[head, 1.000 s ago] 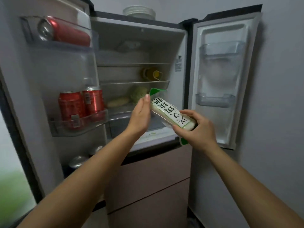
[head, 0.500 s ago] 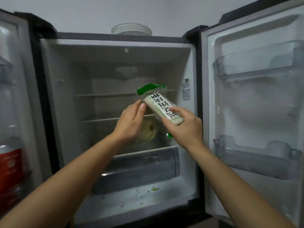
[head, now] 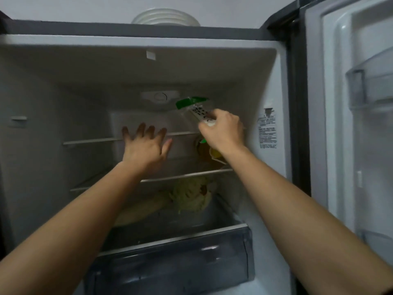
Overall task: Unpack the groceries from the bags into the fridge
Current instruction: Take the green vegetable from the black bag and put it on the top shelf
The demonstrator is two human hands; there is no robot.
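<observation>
The fridge (head: 276,86) stands open in front of me. My right hand (head: 223,133) grips a white food packet with green ends and black characters (head: 196,109), held tilted above the right end of the top glass shelf (head: 89,141). My left hand (head: 146,145) is open with fingers spread, hovering just in front of that shelf's edge and apart from the packet. A cabbage (head: 191,194) and a pale long vegetable (head: 140,211) lie on the level under the second shelf (head: 187,175). A yellow-capped jar (head: 212,154) lies partly hidden behind my right wrist.
A grey clear drawer (head: 170,267) closes the bottom of the compartment. The right door (head: 350,124) stands open with clear bins (head: 374,86). A stack of white plates (head: 165,17) sits on top of the fridge. The left part of both shelves is bare.
I have moved closer to the fridge. My right hand has carried the packet up and deeper inside, over the top shelf. My left hand has let go of it and spread open.
</observation>
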